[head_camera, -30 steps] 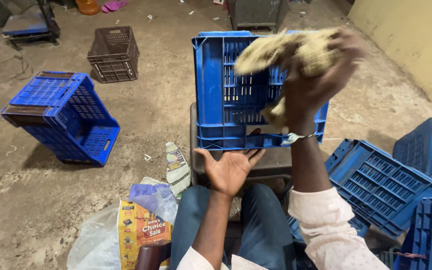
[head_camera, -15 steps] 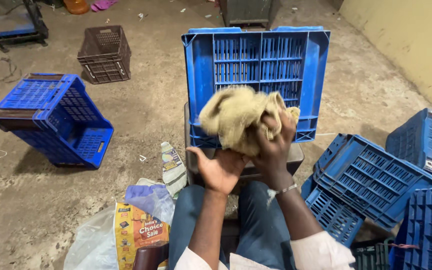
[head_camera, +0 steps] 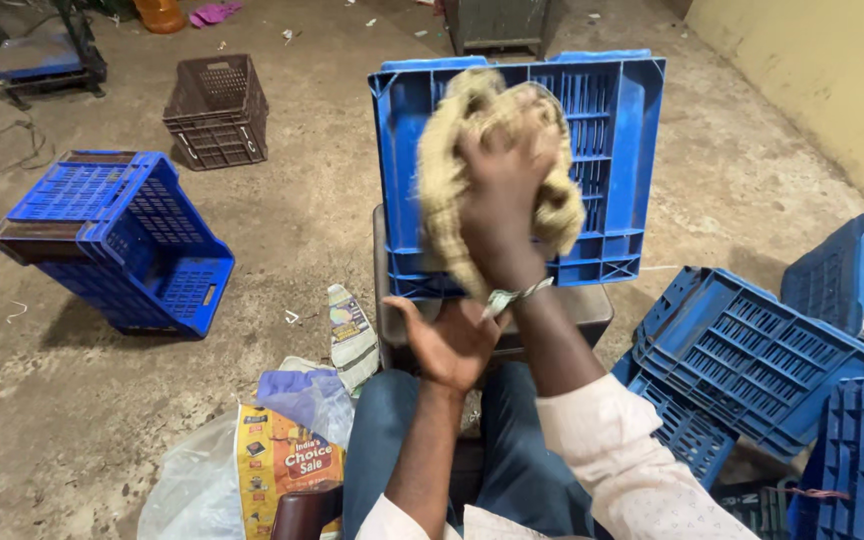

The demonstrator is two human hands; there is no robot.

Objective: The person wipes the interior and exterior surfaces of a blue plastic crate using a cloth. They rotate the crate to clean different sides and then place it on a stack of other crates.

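Observation:
A blue plastic crate [head_camera: 612, 150] stands on its side on a dark stool in front of my knees, its slotted bottom facing me. My right hand [head_camera: 497, 190] grips a bunched tan jute cloth [head_camera: 442, 190] and presses it against the upper middle of that crate bottom. My left hand [head_camera: 449, 340] lies palm up and open at the crate's lower edge, holding nothing.
Two nested blue crates [head_camera: 122, 235] lie tipped on the floor at left, a brown crate [head_camera: 217, 108] behind them. Several blue crates [head_camera: 752, 350] are heaped at right. Plastic bags and a printed packet [head_camera: 282, 460] sit by my left knee. A yellow wall [head_camera: 822, 80] runs along the right.
My right hand lifted the cloth from the crate's lower middle up to its upper part. Before that it had swept down from the top right. My left hand stayed put.

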